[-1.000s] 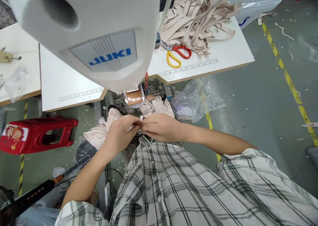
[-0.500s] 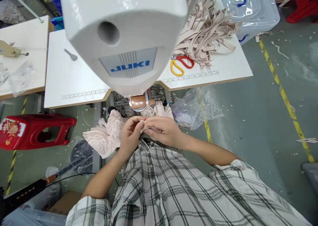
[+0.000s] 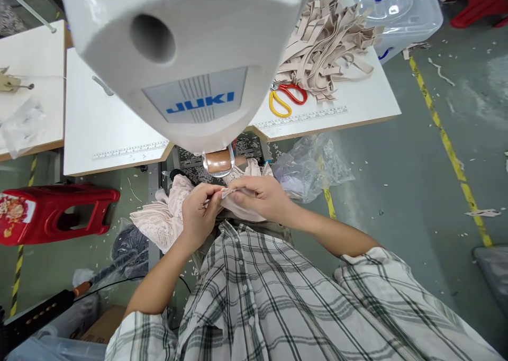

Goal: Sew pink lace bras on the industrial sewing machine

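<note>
Slippage is the worry, to my mind: the pale strip [image 3: 232, 192] is pinched only at its edge between my two hands, just below the sewing machine head [image 3: 186, 59], and if either pinch eases it could drop into the lace fabric [image 3: 164, 220] bunched on my lap or twist out of line. Both hands are closed in fingertip pinches on it, my left hand [image 3: 198, 213] nipping its near end with thumb and forefinger, my right hand [image 3: 260, 197] curled over the other part with fingers pressed together, the two hands nearly touching.
</note>
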